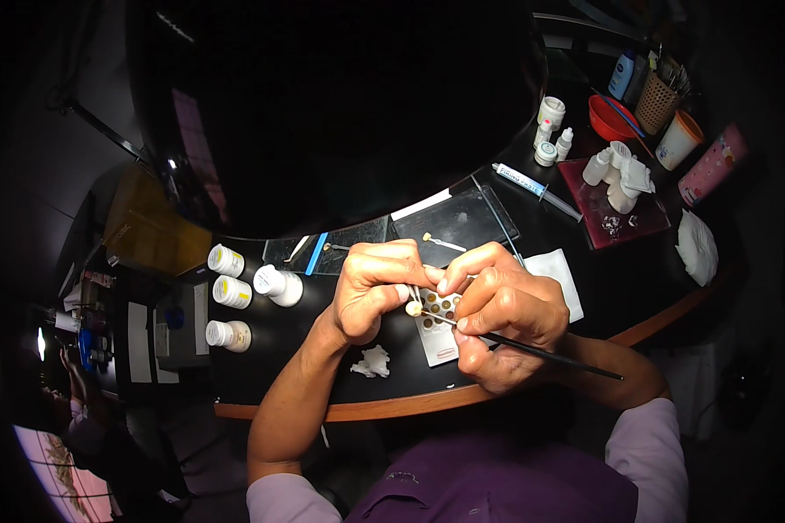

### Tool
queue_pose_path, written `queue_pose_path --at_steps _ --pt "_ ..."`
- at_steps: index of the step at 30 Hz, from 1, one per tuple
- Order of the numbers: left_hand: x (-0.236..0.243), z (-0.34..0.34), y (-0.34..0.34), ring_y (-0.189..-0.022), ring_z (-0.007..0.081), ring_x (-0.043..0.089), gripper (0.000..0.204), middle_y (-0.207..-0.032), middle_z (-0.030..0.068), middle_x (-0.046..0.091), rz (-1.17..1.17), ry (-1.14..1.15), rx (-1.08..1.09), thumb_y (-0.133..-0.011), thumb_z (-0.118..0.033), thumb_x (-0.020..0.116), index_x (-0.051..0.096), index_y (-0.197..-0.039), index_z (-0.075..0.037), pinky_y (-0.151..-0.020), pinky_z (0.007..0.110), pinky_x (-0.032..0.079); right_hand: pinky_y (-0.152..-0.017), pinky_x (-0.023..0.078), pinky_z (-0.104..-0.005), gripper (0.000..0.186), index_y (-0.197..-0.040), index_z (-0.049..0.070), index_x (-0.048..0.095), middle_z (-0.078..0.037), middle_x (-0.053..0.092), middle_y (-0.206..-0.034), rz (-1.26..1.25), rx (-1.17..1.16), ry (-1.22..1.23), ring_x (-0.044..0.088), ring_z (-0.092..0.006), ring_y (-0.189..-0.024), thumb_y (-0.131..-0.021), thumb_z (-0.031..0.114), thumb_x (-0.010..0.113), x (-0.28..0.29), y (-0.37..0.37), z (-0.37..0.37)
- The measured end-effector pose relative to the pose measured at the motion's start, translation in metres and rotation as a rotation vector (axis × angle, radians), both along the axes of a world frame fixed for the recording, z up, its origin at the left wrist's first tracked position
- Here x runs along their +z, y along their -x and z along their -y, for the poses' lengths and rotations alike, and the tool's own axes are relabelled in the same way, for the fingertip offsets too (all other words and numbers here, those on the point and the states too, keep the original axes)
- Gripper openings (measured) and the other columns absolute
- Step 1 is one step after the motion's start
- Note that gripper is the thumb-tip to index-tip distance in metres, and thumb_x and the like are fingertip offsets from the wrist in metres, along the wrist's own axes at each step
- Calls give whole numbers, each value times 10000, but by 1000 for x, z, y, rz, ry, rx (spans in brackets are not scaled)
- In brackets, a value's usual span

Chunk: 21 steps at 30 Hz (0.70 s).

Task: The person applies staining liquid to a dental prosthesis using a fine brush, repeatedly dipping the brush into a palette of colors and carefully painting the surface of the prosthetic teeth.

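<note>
Over the near edge of the desk, my left hand (371, 283) pinches thin pale prongs, seemingly tweezers (415, 295), mostly hidden by the fingers. At their lower end sits a small yellowish dental crown (413, 309). My right hand (519, 309) is closed round a thin brush (560, 357) with a black handle, its tip pointing left at the crown; whether it touches, I cannot tell. Beneath both hands lies a white palette (440, 350) with several round brownish-yellow wells, partly covered by the right hand. A crumpled white tissue (372, 363) rests near my left wrist.
Several white jars (231, 293) stand at the left. Behind the hands lie a dark glass slab (462, 228) and a blue-handled tool (317, 253). A syringe (536, 190), small bottles, a red bowl (611, 118) and a maroon tray (593, 218) occupy the right. A large black hood (340, 113) hangs overhead.
</note>
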<state>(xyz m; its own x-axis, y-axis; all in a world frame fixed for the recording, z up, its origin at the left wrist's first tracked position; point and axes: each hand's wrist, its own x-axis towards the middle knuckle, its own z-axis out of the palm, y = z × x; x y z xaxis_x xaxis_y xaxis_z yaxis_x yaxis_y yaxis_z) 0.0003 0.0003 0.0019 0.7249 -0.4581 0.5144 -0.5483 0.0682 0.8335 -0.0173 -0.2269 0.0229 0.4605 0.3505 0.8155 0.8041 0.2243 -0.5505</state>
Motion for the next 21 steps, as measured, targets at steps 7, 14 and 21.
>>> queue_pose_path --at_steps 7,14,21 --pt "-3 -1 0 -680 196 588 477 -721 135 694 -11 -3 10 -720 -172 549 798 -1034 88 -658 336 493 -781 570 -376 173 -825 32 634 -80 645 -752 38 -5 -11 672 -293 -873 -693 -69 682 -4 -3 -1" --pt "-1 0 0 -683 194 585 477 -721 132 693 -3 -5 2 -726 -176 551 798 -1038 86 -658 338 492 -841 574 -407 202 -826 45 612 -52 629 -767 5 5 23 702 -301 -915 -708 -96 695 2 0 1" --pt "-4 -2 -1 -667 189 571 482 -707 126 687 2 0 4 -726 -172 555 801 -1051 83 -649 336 481 -833 571 -400 203 -819 49 607 -47 625 -762 8 3 16 699 -296 -912 -702 -93 692 4 1 0"
